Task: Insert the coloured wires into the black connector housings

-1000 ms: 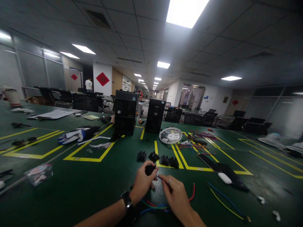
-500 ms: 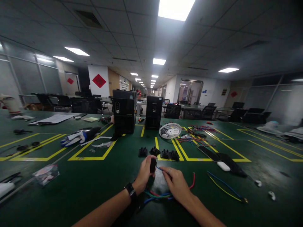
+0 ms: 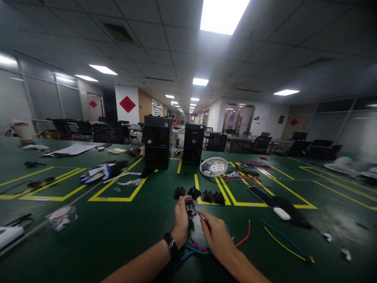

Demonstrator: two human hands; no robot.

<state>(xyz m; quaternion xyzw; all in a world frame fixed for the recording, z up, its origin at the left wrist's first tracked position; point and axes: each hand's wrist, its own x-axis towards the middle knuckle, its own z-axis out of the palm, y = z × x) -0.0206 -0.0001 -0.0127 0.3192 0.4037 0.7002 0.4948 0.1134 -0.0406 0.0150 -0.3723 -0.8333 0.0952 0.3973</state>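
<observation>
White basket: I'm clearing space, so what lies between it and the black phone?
Loose coloured wires, some red, lie between the white basket and black phone in the head view.

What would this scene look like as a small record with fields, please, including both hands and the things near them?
left hand: holds a small black part
right hand: pinches a blue wire
wire end: at the black part; whether inside, cannot tell
beyond the hands: four similar black pieces in a row
under the hands: red, green and blue wires on the green table
farther back: two upright black computer towers, white basket holding items
</observation>
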